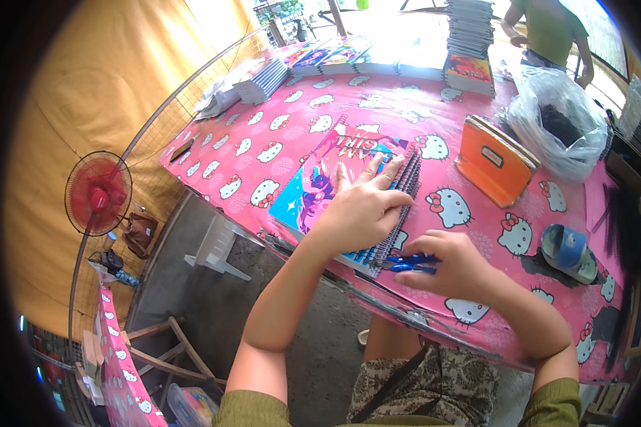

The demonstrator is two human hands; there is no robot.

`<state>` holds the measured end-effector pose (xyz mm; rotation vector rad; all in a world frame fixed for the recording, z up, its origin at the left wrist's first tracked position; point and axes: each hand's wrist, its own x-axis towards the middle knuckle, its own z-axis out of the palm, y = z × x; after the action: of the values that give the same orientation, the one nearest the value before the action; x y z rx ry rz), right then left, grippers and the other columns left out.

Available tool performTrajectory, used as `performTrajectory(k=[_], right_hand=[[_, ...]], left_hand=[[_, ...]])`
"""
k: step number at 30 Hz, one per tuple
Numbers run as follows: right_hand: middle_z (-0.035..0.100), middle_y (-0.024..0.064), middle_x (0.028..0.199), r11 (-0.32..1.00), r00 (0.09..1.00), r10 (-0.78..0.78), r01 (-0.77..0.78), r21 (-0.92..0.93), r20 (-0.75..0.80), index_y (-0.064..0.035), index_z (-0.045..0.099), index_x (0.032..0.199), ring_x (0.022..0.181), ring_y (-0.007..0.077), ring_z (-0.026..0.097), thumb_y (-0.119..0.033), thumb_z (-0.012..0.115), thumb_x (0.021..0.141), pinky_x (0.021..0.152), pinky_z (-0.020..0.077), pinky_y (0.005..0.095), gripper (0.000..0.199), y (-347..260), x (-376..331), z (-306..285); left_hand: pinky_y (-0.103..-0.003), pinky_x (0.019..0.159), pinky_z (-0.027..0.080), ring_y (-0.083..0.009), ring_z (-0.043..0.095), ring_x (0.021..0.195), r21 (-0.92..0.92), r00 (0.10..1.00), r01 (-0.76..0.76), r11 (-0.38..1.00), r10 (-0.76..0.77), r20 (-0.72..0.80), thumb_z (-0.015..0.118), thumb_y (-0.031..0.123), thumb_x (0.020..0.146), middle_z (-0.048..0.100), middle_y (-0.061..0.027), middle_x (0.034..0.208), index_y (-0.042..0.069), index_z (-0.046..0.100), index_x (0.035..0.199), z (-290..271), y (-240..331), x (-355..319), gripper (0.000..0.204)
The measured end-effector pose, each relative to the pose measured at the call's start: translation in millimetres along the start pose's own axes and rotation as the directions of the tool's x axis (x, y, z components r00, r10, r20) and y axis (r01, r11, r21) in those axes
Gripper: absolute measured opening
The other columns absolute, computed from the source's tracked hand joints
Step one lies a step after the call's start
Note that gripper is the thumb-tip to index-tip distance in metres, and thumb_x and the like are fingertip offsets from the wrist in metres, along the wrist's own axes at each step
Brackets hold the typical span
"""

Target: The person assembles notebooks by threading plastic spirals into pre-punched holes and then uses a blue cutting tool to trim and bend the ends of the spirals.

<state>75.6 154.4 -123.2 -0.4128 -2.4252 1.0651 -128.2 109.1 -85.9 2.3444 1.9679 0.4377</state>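
A spiral notebook point(308, 193) with a pink, blue and purple cover lies slanted near the table's front edge, seemingly on top of others. My left hand point(363, 206) rests flat across its cover, fingers spread towards the dark wire coil point(382, 250) along its right side. At the coil's near end, my right hand point(452, 265) grips small blue-handled pliers point(413, 268). Their jaws point left at the coil; whether they touch the wire is too small to tell.
An orange case point(498, 165) stands to the right, beside a clear plastic bag point(564, 142) holding dark material. A blue-banded cylindrical container point(570, 250) is at the right. Notebook stacks point(470, 71) line the far edge, where another person point(552, 35) stands. A red fan point(98, 193) is at left.
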Motion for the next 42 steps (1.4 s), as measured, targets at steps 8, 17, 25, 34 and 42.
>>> performTrajectory(k=[8, 17, 25, 34, 42], right_hand=[[0.067, 0.0100, 0.090, 0.986, 0.989, 0.137, -0.141, 0.093, 0.049, -0.0036, 0.065, 0.103, 0.081, 0.0214, 0.064, -0.037, 0.074, 0.080, 0.071, 0.0482, 0.0363, 0.042, 3, -14, 3], [0.065, 0.0106, 0.087, 0.998, 0.997, -0.064, 0.065, 0.027, -0.037, -0.0036, 0.066, 0.101, 0.085, 0.0262, 0.066, -0.029, 0.074, 0.081, 0.071, 0.0527, 0.0393, 0.033, 15, -9, 6], [0.064, 0.0138, 0.096, 0.998, 0.997, 0.051, -0.053, 0.027, 0.055, -0.0042, 0.064, 0.108, 0.092, 0.0289, 0.065, -0.039, 0.070, 0.083, 0.077, 0.0508, 0.0434, 0.043, 10, -20, 6], [0.061, 0.0094, 0.089, 0.966, 0.969, -0.208, 0.182, -0.184, -0.134, -0.0052, 0.066, 0.100, 0.080, 0.0236, 0.061, -0.036, 0.074, 0.078, 0.069, 0.0469, 0.0363, 0.038, 24, -12, 15], [0.064, 0.0073, 0.063, 0.717, 0.832, 0.418, -0.549, 0.429, 0.366, 0.0001, 0.070, 0.082, 0.054, 0.0128, 0.061, -0.040, 0.076, 0.080, 0.049, 0.0462, 0.0299, 0.041, 23, 2, 5]], left_hand=[[-0.079, 0.101, 0.011, -0.0455, 0.021, 0.141, 0.084, 0.995, -0.017, 0.996, 0.008, 0.101, 0.070, 0.026, 0.076, 0.023, -0.0050, 0.158, 0.022, 0.075, 0.088, -8, 7, 1, 0.014], [-0.079, 0.100, 0.008, -0.0476, 0.013, 0.143, 0.029, 0.998, -0.023, 0.999, 0.021, 0.066, 0.070, 0.028, 0.079, 0.019, -0.0090, 0.159, 0.021, 0.074, 0.088, -4, 3, 4, 0.013], [-0.081, 0.098, 0.011, -0.0436, 0.013, 0.144, 0.057, 0.988, -0.013, 0.998, 0.004, 0.154, 0.071, 0.057, 0.073, 0.019, 0.0009, 0.159, 0.018, 0.077, 0.077, -14, 14, 3, 0.039], [-0.082, 0.097, 0.010, -0.0439, 0.015, 0.143, 0.044, 0.991, -0.010, 0.999, 0.004, 0.136, 0.072, 0.055, 0.074, 0.023, -0.0010, 0.158, 0.015, 0.075, 0.071, -12, 12, 5, 0.040], [-0.083, 0.095, 0.011, -0.0489, 0.015, 0.141, 0.084, 0.990, -0.045, 0.995, 0.033, 0.139, 0.070, 0.054, 0.076, 0.020, 0.0025, 0.159, 0.015, 0.077, 0.075, -9, 15, 6, 0.039]])
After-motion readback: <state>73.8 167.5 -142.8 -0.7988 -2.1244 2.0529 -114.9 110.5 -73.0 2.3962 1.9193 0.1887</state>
